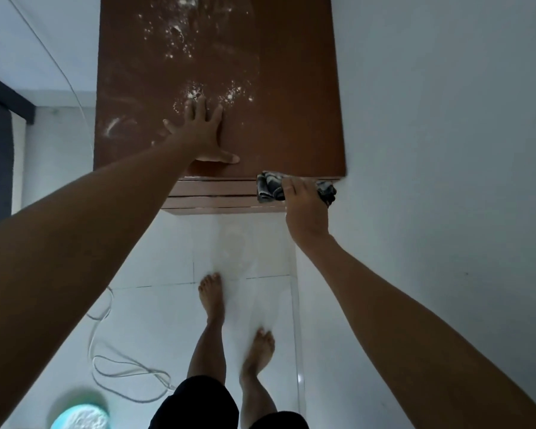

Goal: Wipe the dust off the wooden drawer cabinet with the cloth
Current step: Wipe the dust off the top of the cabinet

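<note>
Head view: left hand (203, 134) flat, fingers spread, on cabinet (291, 88) (dusty); right hand (304, 205) clutches cloth (270, 187).

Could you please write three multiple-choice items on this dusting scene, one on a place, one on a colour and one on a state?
1. Where is the cloth?
A. at the cabinet's front right edge
B. on the floor
C. at the back of the cabinet top

2. What colour is the cabinet top?
A. white
B. brown
C. green

3. How is the left hand?
A. clenched on the cloth
B. flat and spread on the top
C. hanging at the side

Answers:
1. A, the right hand grips it by the drawer fronts.
2. B, brown with white dust patches.
3. B, fingers splayed, palm down.
</note>
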